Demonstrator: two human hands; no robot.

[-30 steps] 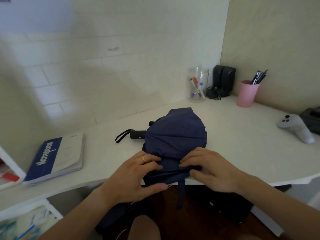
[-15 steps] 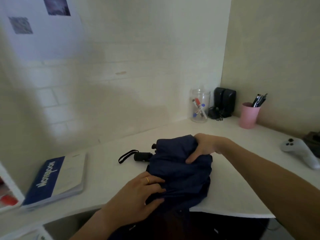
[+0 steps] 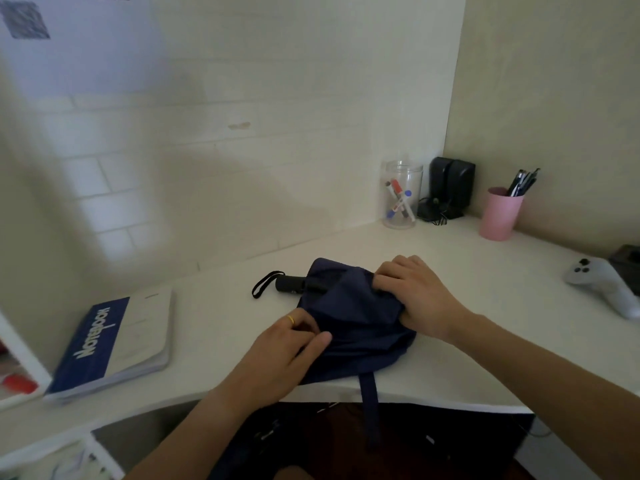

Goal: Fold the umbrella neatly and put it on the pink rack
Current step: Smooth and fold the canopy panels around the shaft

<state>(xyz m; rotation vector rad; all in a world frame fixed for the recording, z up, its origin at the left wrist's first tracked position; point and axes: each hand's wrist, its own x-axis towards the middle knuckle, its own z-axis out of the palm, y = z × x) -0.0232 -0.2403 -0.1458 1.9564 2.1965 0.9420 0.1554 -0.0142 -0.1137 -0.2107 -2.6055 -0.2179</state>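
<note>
A navy blue folding umbrella [image 3: 353, 327] lies collapsed on the white desk [image 3: 467, 341], its black handle [image 3: 289, 284] and wrist loop pointing left. Its closing strap [image 3: 369, 400] hangs over the desk's front edge. My left hand [image 3: 284, 355], with a gold ring, pinches the canopy fabric at its near left side. My right hand [image 3: 412, 292] grips the bunched fabric on the right side, fingers curled into the folds. No pink rack is in view.
A blue and white notebook [image 3: 114, 341] lies at the left. At the back right stand a clear jar of markers [image 3: 400, 195], black speakers [image 3: 450, 185] and a pink pen cup [image 3: 500, 213]. A white game controller [image 3: 602, 285] rests at the far right.
My right hand left the near edge, reached over the umbrella's far side, then drew back to its right side. The left hand stayed on the near fabric. The camera tilted up.
</note>
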